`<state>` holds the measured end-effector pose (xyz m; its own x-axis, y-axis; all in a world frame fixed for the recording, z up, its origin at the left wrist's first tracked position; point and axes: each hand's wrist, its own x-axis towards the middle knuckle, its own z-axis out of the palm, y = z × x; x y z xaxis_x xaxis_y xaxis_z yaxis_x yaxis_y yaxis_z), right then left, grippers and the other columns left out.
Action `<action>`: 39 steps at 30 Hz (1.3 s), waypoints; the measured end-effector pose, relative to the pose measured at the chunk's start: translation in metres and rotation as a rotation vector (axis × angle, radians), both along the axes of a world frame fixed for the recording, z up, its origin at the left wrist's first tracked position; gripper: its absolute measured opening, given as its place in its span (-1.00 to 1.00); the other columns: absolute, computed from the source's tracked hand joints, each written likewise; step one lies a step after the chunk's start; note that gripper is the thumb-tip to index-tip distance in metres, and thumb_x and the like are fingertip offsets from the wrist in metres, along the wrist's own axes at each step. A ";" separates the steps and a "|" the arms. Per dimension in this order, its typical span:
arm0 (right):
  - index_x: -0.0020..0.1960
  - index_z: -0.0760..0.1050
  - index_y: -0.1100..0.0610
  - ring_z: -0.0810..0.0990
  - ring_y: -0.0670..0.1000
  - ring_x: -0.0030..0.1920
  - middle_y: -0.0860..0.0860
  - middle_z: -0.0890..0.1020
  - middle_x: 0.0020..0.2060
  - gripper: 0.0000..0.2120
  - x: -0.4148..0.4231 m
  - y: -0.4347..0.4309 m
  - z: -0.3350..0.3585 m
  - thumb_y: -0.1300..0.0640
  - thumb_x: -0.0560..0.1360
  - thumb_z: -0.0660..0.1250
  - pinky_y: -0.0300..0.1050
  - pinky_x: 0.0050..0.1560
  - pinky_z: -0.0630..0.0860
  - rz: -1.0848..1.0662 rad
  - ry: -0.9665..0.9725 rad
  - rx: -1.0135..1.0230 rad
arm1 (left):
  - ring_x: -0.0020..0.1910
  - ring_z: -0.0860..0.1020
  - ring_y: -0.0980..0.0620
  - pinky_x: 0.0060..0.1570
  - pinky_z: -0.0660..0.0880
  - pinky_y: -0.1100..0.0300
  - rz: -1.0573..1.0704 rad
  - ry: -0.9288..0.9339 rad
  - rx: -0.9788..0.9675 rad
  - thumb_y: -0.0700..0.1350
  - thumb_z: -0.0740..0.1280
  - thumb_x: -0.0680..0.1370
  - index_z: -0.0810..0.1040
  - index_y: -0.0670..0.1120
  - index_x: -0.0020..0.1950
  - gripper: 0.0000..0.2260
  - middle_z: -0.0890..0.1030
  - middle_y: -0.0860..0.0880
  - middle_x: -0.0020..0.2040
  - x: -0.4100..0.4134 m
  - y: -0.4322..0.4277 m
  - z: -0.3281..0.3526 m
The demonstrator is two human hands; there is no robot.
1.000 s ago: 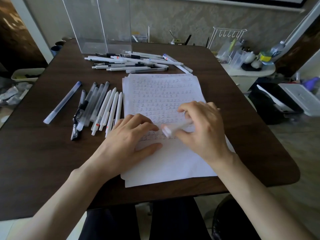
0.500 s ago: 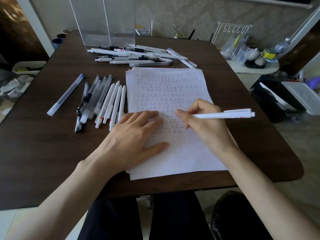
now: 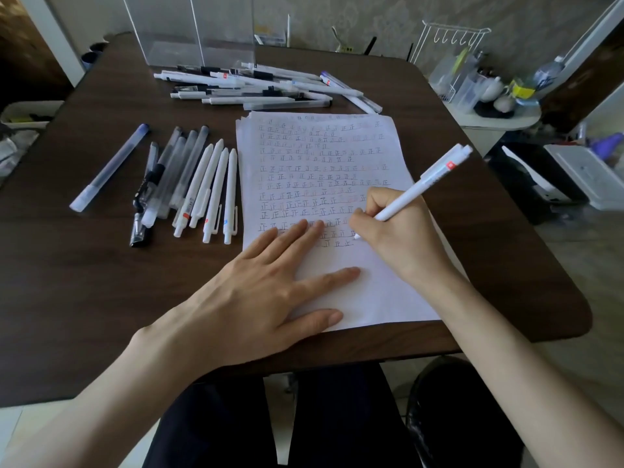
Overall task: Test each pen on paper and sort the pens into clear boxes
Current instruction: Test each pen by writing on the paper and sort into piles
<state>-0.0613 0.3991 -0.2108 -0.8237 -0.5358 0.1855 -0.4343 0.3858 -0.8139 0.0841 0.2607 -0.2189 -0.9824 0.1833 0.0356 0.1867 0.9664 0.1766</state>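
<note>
Right hand [image 3: 401,241] grips a white pen [image 3: 425,182] in a writing hold, fingers and thumb curled round the lower barrel. The clicker end points to the upper right of the frame. Tip is at the paper [image 3: 371,292], at the right end of the lowest row of marks, centre of frame; actual contact cannot be told.

Left hand [image 3: 270,292] lies flat, fingers straight and spread, pressing the lower left of the paper onto the desk [image 3: 101,282].

Top sheet: rows of small repeated marks most of the way down, lower part bare.

Other pens:
- a row of pens [image 3: 199,187] side by side, just left of the paper
- one blue-capped pen [image 3: 108,167] apart, further left
- a loose pile of pens [image 3: 263,87] above the paper, upper centre

Clear boxes [image 3: 189,28] stand behind the pile at the top of the frame; contents cannot be told.

Step in hand (judgement): test stroke with this pen, its sorting not yet done. With so many pens lying on the desk, the task looks far from finished.

Next move calls for a short mark in the free space beside the last one, with the sheet held steady, then a check that ink shows. The reach to the boxes passes over the pile.
</note>
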 end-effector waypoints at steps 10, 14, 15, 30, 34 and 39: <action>-0.39 0.19 0.27 0.39 0.15 -0.40 0.01 0.23 -0.54 -0.67 0.001 0.002 0.002 0.32 0.40 0.32 -0.16 -0.45 0.21 0.013 -0.014 0.003 | 0.51 -0.16 -0.04 0.40 -0.25 0.08 -0.007 -0.013 0.067 0.35 -0.18 0.53 -0.01 0.35 0.46 -0.51 -0.08 -0.13 0.54 0.000 -0.002 0.000; -0.37 0.19 0.29 0.27 0.02 -0.44 -0.02 0.21 -0.54 -0.68 0.001 0.001 0.002 0.32 0.41 0.31 -0.08 -0.44 0.26 0.007 -0.015 0.002 | 0.52 -0.13 -0.02 0.41 -0.23 0.10 -0.006 -0.012 0.093 0.35 -0.15 0.52 0.05 0.33 0.46 -0.50 -0.06 -0.10 0.54 0.000 -0.003 0.001; -0.37 0.18 0.29 0.25 -0.01 -0.45 -0.03 0.20 -0.54 -0.68 0.001 0.000 0.002 0.32 0.41 0.31 -0.03 -0.44 0.29 0.005 -0.013 0.001 | 0.52 -0.13 -0.01 0.41 -0.23 0.11 -0.007 -0.015 0.101 0.36 -0.14 0.52 0.06 0.33 0.46 -0.49 -0.06 -0.09 0.55 0.000 -0.003 0.001; -0.43 0.17 0.17 0.26 0.08 -0.46 -0.04 0.23 -0.56 -0.64 0.001 0.001 -0.001 0.29 0.40 0.31 0.00 -0.44 0.28 0.025 0.020 0.027 | 0.51 -0.16 0.06 0.39 -0.26 0.19 -0.012 -0.025 0.170 0.37 -0.11 0.50 0.10 0.35 0.44 -0.49 -0.07 -0.04 0.55 -0.001 -0.005 0.002; -0.37 0.23 0.13 0.28 -0.12 -0.52 -0.10 0.29 -0.60 -0.65 0.000 0.003 0.000 0.22 0.49 0.33 -0.13 -0.46 0.28 0.009 -0.039 -0.067 | 0.51 -0.04 0.04 0.42 -0.12 0.14 -0.012 0.013 0.209 0.36 -0.05 0.50 0.23 0.27 0.43 -0.48 0.05 -0.04 0.54 -0.002 -0.006 0.000; -0.11 0.40 0.13 0.50 -0.05 -0.49 -0.02 0.54 -0.50 -0.78 0.002 0.002 0.004 0.05 0.46 0.41 -0.18 -0.42 0.44 0.076 -0.065 -0.097 | 0.31 0.33 0.16 0.31 0.22 0.25 0.061 0.132 0.399 0.36 0.15 0.42 0.38 0.02 0.33 -0.39 0.45 0.09 0.30 -0.006 -0.009 -0.001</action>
<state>-0.0589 0.4011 -0.2063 -0.7937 -0.5790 0.1868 -0.4040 0.2721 -0.8733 0.0780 0.2514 -0.2202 -0.9733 0.0711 0.2184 0.1773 0.8372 0.5173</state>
